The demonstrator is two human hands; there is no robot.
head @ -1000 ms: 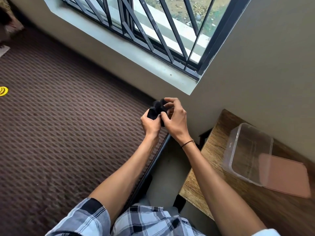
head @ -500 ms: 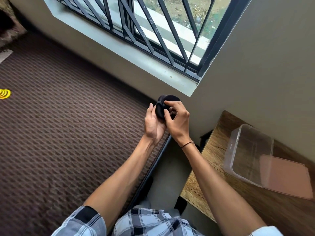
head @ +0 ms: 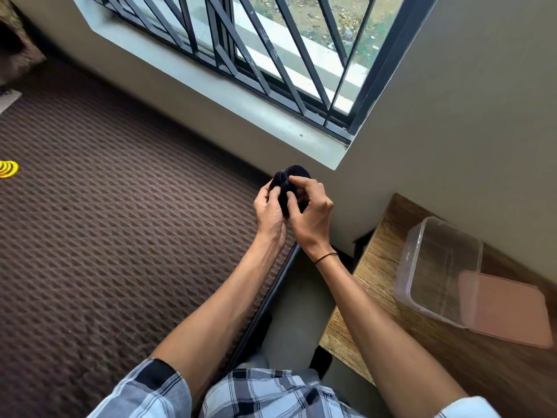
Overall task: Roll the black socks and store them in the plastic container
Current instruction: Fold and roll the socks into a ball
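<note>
The black socks (head: pixel 291 188) form a compact, rounded bundle, dark and matte, with a folded cuff edge curling over the top; they are held in the air in front of the person, below the corner of the window sill (head: pixel 211 86) and above the edge of the brown patterned carpet (head: pixel 105 221). The left hand (head: pixel 269 211) cups the bundle from the left, palm turned inward, its grip curled around the fabric with the thumb pressed on the near face. The right hand (head: pixel 310 212) closes over it from the right, index finger arched across the top and thumb pushing into the middle, so its grip pinches the socks too. Both forearms reach forward, bare, from short plaid sleeves; a thin dark band (head: pixel 325 257) circles the right wrist. Well apart, to the right, the clear plastic container (head: pixel 434 267) stands open on the wooden counter (head: pixel 370 285), touching a pinkish lid (head: pixel 506 309) lying flat beside it. No readable writing shows anywhere.
</note>
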